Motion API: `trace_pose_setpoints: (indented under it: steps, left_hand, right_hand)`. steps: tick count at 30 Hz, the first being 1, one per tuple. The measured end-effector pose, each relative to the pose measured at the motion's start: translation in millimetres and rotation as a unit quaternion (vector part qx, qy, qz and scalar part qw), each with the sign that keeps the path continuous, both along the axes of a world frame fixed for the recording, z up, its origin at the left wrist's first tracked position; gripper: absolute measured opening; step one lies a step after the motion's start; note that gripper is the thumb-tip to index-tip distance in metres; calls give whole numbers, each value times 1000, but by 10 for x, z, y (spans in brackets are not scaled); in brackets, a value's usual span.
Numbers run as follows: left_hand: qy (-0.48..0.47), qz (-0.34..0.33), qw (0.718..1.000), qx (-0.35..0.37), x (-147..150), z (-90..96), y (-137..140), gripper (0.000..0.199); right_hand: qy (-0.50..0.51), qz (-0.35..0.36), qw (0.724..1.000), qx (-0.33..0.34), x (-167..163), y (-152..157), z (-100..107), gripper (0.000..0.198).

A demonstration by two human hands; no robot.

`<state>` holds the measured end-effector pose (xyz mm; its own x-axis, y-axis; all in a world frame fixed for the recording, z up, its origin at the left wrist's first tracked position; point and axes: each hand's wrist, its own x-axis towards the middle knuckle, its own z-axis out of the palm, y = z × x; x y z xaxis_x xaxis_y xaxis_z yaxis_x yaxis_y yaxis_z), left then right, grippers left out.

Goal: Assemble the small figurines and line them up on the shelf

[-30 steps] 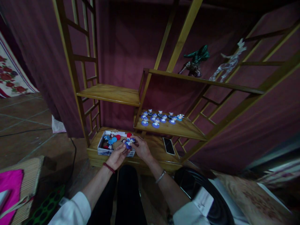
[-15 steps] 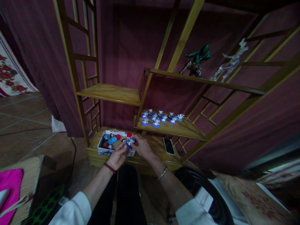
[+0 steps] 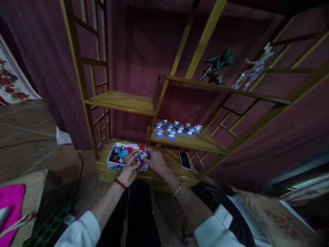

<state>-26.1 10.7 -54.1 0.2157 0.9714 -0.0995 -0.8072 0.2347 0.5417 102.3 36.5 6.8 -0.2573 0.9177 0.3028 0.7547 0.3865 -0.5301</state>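
Between my two hands is a small purple and white figurine (image 3: 143, 156) on a purple round base. My left hand (image 3: 130, 171) grips the base side with its fingers, while my right hand (image 3: 156, 160) pinches the figurine from the right. Both hands are over the right end of an open box (image 3: 116, 166) on the low shelf. Inside the box lie several small figurines and flat blue and red discs (image 3: 125, 152). Above and to the right, several similar figurines (image 3: 171, 134) stand in rows on a wooden shelf; the rear ones have dark bases.
A phone (image 3: 185, 160) lies on the low shelf right of my hands. A wooden shelf board (image 3: 120, 102) juts out above the box. Higher up stand a green and brown statue (image 3: 217, 67) and a clear deer-like statue (image 3: 254, 70). A black round object (image 3: 218, 195) is at lower right.
Both hands stay over the box's right end with the figurine between them. My right fingers have shifted very slightly on it; the view has moved a touch.
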Motion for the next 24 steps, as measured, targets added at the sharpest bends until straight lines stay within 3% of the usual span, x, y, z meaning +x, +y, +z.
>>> trace_pose_setpoints:
  steps: [15,24]
  left_hand:
    - [30,16,999,4,-10,24,5,39]
    - [29,6,1000,3,-25,-18,2,37]
  right_hand:
    - [-36,-99,994,-41,-67,10,12,14]
    - [-44,-97,993,-57,-104,-17,21,17]
